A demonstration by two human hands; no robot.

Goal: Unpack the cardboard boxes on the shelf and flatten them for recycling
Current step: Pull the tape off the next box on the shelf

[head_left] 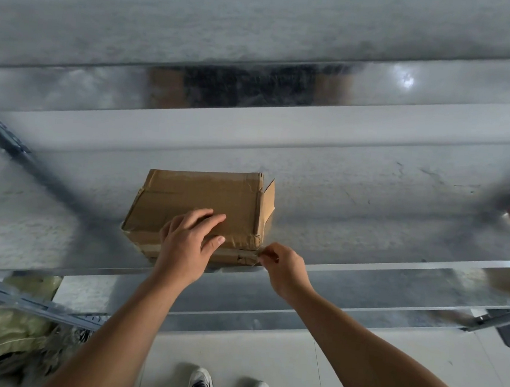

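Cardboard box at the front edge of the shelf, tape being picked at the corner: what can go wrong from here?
1. The cardboard box sits at the front edge of the shelf; the right hand pinches the tape at its near right corner, so a pull could drag it off. The left hand only rests flat on top.
2. The tape looks wrinkled; it may tear in scraps.
3. The end flap stands ajar; unseen contents might slip out.

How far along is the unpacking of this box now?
Done: nothing visible; the brown taped cardboard box stands unflattened on the grey metal shelf. In hand: left hand rests on its top, right hand pinches tape at its near corner. Left: opening, emptying, flattening.
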